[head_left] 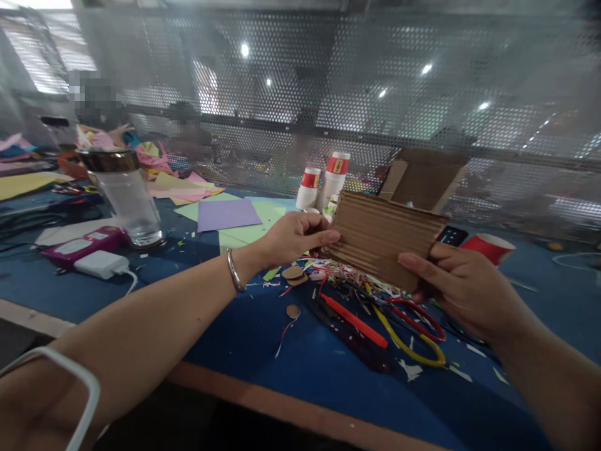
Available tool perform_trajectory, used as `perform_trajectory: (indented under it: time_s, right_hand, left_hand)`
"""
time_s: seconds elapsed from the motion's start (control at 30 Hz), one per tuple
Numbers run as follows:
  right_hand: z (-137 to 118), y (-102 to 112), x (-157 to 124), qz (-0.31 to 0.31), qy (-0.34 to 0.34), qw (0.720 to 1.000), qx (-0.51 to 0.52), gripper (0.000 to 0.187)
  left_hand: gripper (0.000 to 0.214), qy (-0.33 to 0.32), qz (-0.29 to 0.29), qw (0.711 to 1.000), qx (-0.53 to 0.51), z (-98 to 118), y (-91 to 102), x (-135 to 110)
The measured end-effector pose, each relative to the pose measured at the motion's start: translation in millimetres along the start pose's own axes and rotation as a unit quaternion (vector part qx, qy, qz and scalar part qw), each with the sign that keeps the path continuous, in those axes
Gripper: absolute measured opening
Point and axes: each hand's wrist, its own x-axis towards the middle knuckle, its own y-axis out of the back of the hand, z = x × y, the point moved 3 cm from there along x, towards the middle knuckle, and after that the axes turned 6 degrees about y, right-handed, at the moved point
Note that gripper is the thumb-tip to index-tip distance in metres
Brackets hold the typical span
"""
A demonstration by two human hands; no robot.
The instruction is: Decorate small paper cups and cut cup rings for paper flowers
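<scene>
A rectangular piece of corrugated cardboard (382, 235) is held up above the table between both hands. My left hand (303, 237) pinches its left edge, thumb on the near face. At the lower right corner my right hand (451, 279) grips it, also with the thumb in front. Below lie red-handled scissors (425, 319), a yellow-handled tool (408, 351), an orange-red pen-like stick (357, 321) and a heap of paper shreds (347, 275). Small cardboard discs (294, 274) rest near my left hand.
Stacked paper cups (334, 178) and an open cardboard box (420, 178) stand at the back, before a perforated metal screen (263, 94). Leftward are a clear water bottle (126, 200), a purple power strip (87, 247) with a white charger (102, 264), and coloured paper (228, 215). A red cup (488, 247) lies at right.
</scene>
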Motion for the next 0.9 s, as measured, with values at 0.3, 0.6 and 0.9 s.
perform_trajectory:
  time_s: [0.3,0.6,0.9]
  right_hand:
    - [-2,-10,-1,0.016,-0.027,0.989,0.142,0.047]
    - [-2,-3,0,0.011,0.048,0.998,-0.044,0.047]
    - [-5,-4,-2,-0.024,0.078,0.990,-0.116,0.044]
  left_hand:
    - [0.022,0.057,0.152,0.982,-0.101,3,20.2,7]
    - [0.022,0.114,0.477,0.857,-0.156,-40,110.7,5]
    - [0.016,0.143,0.492,0.845,-0.153,-63,122.2,6]
